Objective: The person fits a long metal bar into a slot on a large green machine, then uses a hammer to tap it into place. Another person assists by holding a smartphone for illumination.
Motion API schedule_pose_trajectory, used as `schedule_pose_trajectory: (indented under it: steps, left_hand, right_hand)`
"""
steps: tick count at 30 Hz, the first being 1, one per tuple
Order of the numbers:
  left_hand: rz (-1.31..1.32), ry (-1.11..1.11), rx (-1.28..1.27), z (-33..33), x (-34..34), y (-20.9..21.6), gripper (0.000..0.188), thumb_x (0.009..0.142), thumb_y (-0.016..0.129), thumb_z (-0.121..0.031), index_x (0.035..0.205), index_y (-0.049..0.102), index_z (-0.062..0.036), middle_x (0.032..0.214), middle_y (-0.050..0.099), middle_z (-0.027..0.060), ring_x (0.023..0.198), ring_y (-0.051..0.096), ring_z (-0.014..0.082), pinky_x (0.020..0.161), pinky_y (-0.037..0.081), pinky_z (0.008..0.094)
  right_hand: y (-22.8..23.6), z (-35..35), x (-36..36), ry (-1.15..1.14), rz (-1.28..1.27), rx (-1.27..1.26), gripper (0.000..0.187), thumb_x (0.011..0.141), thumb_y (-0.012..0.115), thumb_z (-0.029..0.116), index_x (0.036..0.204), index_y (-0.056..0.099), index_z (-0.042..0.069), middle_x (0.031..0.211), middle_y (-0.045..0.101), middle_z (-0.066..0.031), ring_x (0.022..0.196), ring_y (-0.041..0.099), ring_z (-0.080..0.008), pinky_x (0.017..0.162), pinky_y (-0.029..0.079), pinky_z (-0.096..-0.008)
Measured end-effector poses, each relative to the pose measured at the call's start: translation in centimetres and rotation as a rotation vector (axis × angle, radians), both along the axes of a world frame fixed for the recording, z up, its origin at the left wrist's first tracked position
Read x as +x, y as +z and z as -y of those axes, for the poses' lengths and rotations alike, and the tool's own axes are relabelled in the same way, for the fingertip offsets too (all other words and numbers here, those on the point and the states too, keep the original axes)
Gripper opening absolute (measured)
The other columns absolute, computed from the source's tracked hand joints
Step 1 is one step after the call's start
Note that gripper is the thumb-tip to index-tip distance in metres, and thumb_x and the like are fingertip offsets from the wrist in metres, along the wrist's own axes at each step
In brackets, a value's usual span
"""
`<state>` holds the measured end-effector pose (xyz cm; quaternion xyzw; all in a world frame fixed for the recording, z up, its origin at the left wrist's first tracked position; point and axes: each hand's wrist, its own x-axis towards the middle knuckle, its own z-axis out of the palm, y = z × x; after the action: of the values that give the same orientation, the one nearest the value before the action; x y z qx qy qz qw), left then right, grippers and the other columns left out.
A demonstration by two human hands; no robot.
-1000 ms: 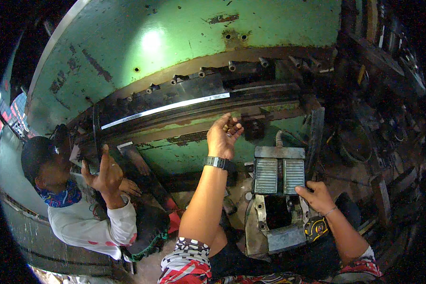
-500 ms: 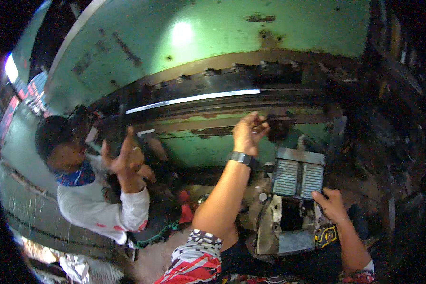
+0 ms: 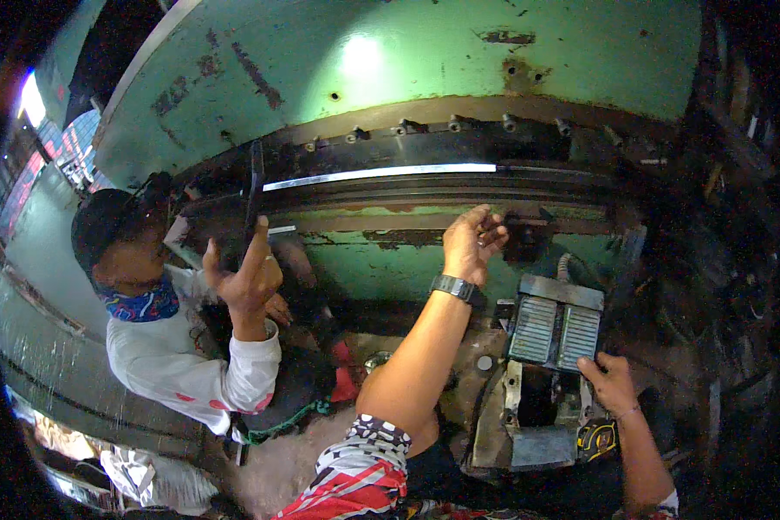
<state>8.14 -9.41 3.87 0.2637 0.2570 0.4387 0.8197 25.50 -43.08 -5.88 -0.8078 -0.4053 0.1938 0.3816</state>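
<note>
My left hand [image 3: 475,243] is raised in front of the lower beam of a green press machine [image 3: 407,61]. Its fingers curl toward the palm; whether anything small is in them I cannot make out. At the right, my right hand [image 3: 612,383] grips the lower right corner of a ribbed metal double foot pedal [image 3: 556,322], thumb on top. The pedal plate sits above an open metal housing [image 3: 492,425], with a cable leaving its top. Along the machine's bed lies a long bright metal strip [image 3: 381,176], touched by neither hand.
To the left a co-worker [image 3: 178,364] in a white sleeve crouches, one hand raised beside a dark upright bar [image 3: 254,186]. A yellow and black tape measure [image 3: 595,440] rests at the housing's lower right. Several bolts line the upper beam; dark clutter lies at far right.
The view has shifted, so most things sit a little farther right. The co-worker's raised hand has changed its pose slightly. My hands keep nearly the same places on the scene.
</note>
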Motion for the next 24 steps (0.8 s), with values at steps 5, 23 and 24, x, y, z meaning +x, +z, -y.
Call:
schedule_pose_trajectory:
  steps: [5,23,24]
  left_hand:
    - [0.038,-0.010,0.018,-0.7,-0.1,-0.2,0.012,0.094,0.065,-0.019,0.098,0.062,-0.0082,0.086,0.067,0.0082,0.075,0.065,0.0222,0.077,0.057,0.0419]
    - [0.177,0.275,0.115,-5.0,-2.8,1.4,0.044,0.099,0.059,-0.018,0.133,0.041,0.0038,0.122,0.049,0.0205,0.109,0.058,0.0372,0.095,0.055,0.0492]
    - [0.212,0.268,0.146,-5.2,-3.0,2.2,0.041,0.099,0.060,-0.017,0.129,0.042,0.0052,0.119,0.048,0.0195,0.110,0.058,0.0378,0.098,0.054,0.0507]
  right_hand:
    - [4.3,-0.9,-1.2,0.058,-0.002,-0.165,0.040,0.092,0.073,0.035,0.098,0.072,-0.005,0.079,0.068,-0.0080,0.079,0.057,-0.0112,0.071,0.049,-0.0326]
    - [8.1,-4.3,-7.3,0.762,0.922,0.022,0.045,0.098,0.058,0.036,0.129,0.060,0.003,0.151,0.048,-0.0141,0.141,0.043,-0.0305,0.117,0.033,-0.0490]
    - [8.2,-4.2,-7.2,0.759,0.937,0.036,0.045,0.099,0.057,0.037,0.129,0.060,0.004,0.152,0.047,-0.0138,0.141,0.043,-0.0298,0.117,0.032,-0.0488]
